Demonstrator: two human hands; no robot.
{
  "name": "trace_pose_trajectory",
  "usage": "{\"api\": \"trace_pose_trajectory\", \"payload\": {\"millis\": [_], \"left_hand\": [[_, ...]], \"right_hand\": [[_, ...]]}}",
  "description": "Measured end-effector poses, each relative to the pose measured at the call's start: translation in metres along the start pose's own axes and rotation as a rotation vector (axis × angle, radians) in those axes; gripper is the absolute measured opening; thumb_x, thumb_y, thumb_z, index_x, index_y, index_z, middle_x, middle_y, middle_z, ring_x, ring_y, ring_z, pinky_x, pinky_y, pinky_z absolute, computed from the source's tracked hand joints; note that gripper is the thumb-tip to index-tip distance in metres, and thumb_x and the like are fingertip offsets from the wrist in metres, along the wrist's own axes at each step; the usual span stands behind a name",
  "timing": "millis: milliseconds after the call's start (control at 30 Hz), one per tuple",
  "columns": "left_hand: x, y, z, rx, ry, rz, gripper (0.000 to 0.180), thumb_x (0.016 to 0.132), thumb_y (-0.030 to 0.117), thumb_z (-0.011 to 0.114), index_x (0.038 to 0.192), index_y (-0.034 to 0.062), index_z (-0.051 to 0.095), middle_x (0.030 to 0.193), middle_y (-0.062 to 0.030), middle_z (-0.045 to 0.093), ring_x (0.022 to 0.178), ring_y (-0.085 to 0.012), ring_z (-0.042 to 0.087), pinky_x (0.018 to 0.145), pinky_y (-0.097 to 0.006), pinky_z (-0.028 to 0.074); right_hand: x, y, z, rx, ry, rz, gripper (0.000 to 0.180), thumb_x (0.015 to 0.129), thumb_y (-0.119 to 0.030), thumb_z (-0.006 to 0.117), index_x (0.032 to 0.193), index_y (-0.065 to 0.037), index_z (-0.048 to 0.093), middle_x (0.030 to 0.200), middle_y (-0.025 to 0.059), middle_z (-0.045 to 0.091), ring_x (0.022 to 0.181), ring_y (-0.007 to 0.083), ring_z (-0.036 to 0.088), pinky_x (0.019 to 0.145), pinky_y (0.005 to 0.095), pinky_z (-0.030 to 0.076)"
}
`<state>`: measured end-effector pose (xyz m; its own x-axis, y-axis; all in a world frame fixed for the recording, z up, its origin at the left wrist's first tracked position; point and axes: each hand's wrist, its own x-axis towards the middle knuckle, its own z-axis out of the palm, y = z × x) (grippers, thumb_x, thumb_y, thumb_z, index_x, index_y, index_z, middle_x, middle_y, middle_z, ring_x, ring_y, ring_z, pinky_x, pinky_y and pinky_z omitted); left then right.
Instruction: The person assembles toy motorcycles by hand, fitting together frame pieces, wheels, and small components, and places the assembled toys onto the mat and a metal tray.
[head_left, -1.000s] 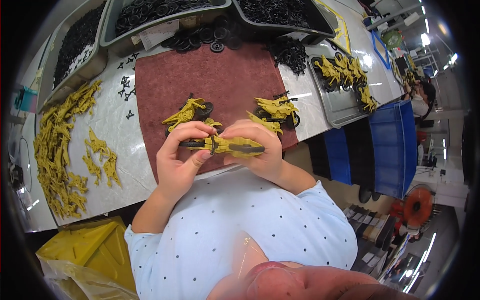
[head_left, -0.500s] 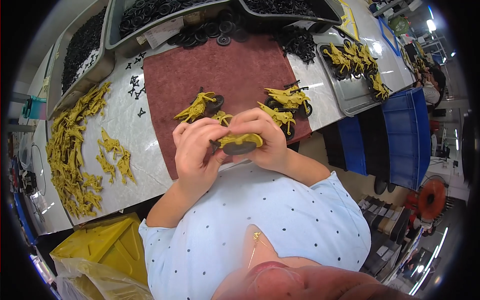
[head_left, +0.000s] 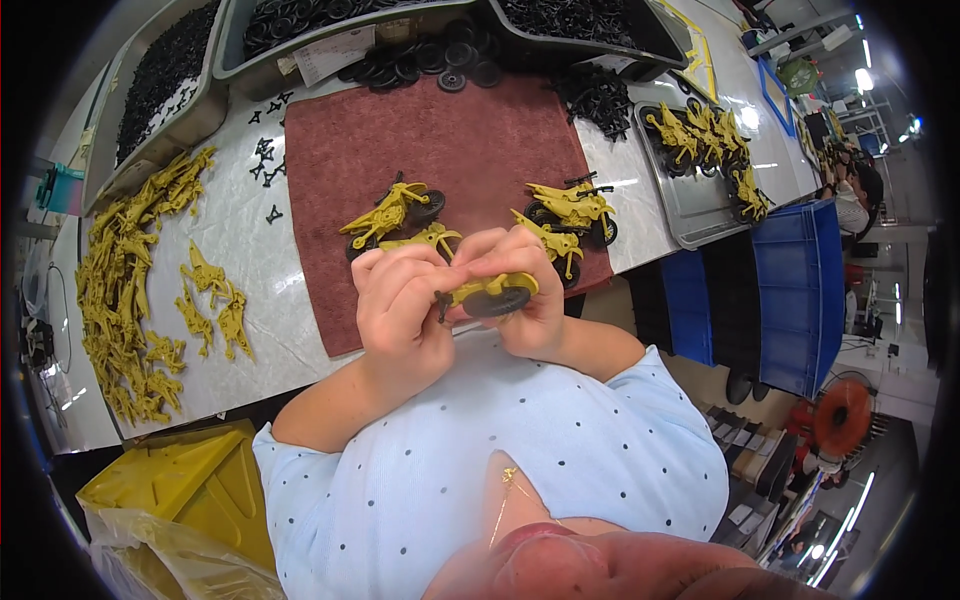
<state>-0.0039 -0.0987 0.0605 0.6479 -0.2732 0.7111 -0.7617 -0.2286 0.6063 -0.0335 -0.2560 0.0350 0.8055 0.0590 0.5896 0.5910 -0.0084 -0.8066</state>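
Observation:
Close to my chest, my left hand (head_left: 403,308) and my right hand (head_left: 522,290) grip one yellow toy motorcycle (head_left: 497,299) between them. Its black wheel faces down toward me, and a small black part juts out beside my left fingers. Fingertips of both hands meet over its top, covering much of the body. Just beyond my left hand, another toy motorcycle (head_left: 393,212) with a black wheel lies on a dark red cloth (head_left: 430,130), and a yellow body lies partly behind my fingers. More toy motorcycles (head_left: 572,208) stand past my right hand.
Yellow body parts (head_left: 120,310) are heaped at the left, with small black pieces (head_left: 265,160) nearby. Bins of black parts (head_left: 330,55) line the back, loose wheels (head_left: 452,80) before them. A metal tray (head_left: 690,225) holds toy motorcycles at right. Below left sits a yellow bin (head_left: 190,490).
Both hands still hold the toy motorcycle, which has tilted slightly in my fingers. The view has shifted a little, and my right fingers have drawn closer to my left ones.

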Motion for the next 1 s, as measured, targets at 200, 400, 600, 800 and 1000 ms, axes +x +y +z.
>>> {"api": "trace_pose_trajectory", "payload": {"millis": [200, 400, 600, 800, 1000], "left_hand": [[0.004, -0.005, 0.001, -0.022, -0.070, -0.082, 0.026, 0.063, -0.008, 0.063, 0.086, 0.0028, 0.064, 0.078, -0.0064, 0.060, 0.080, -0.0234, 0.062, 0.077, -0.034, 0.037], [0.007, -0.025, -0.006, -0.002, -0.153, -0.017, 0.025, 0.069, 0.003, 0.072, 0.094, 0.0040, 0.068, 0.090, -0.0061, 0.066, 0.091, -0.0237, 0.063, 0.086, -0.038, 0.040], [0.009, -0.037, -0.016, 0.401, -0.102, 0.215, 0.037, 0.064, 0.000, 0.073, 0.100, 0.0072, 0.071, 0.095, -0.0054, 0.065, 0.097, -0.0268, 0.062, 0.085, -0.040, 0.042], [-0.006, -0.049, -0.015, 0.438, -0.180, 0.190, 0.030, 0.069, 0.006, 0.075, 0.098, 0.0143, 0.074, 0.096, -0.0071, 0.060, 0.103, -0.0301, 0.059, 0.085, -0.044, 0.043], [-0.020, -0.049, -0.017, 0.354, -0.472, 0.120, 0.040, 0.067, 0.006, 0.075, 0.106, 0.0170, 0.071, 0.127, -0.0145, 0.054, 0.120, -0.0360, 0.051, 0.098, -0.050, 0.040]], "right_hand": [[0.002, 0.006, 0.000, 0.103, 0.062, 0.091, 0.033, 0.085, -0.020, 0.072, 0.109, -0.004, 0.057, 0.098, 0.0080, 0.054, 0.099, 0.0206, 0.056, 0.083, 0.0329, 0.045], [0.011, 0.001, -0.031, -0.150, -0.167, 0.153, 0.050, 0.079, -0.016, 0.077, 0.124, -0.008, 0.055, 0.113, 0.0082, 0.054, 0.101, 0.0206, 0.054, 0.086, 0.0314, 0.045], [0.006, -0.023, -0.100, -0.595, -0.006, 0.267, 0.036, 0.083, 0.002, 0.063, 0.119, -0.003, 0.061, 0.119, 0.0125, 0.059, 0.107, 0.0244, 0.058, 0.093, 0.0340, 0.046], [-0.006, -0.028, -0.133, -0.852, 0.088, 0.283, 0.025, 0.083, -0.004, 0.065, 0.108, -0.007, 0.067, 0.110, 0.0106, 0.061, 0.103, 0.0280, 0.059, 0.088, 0.0336, 0.047], [-0.014, -0.021, -0.107, -1.058, -0.274, 0.222, 0.035, 0.070, -0.018, 0.079, 0.101, -0.009, 0.066, 0.101, 0.0061, 0.060, 0.096, 0.0274, 0.056, 0.084, 0.0384, 0.045]]}}
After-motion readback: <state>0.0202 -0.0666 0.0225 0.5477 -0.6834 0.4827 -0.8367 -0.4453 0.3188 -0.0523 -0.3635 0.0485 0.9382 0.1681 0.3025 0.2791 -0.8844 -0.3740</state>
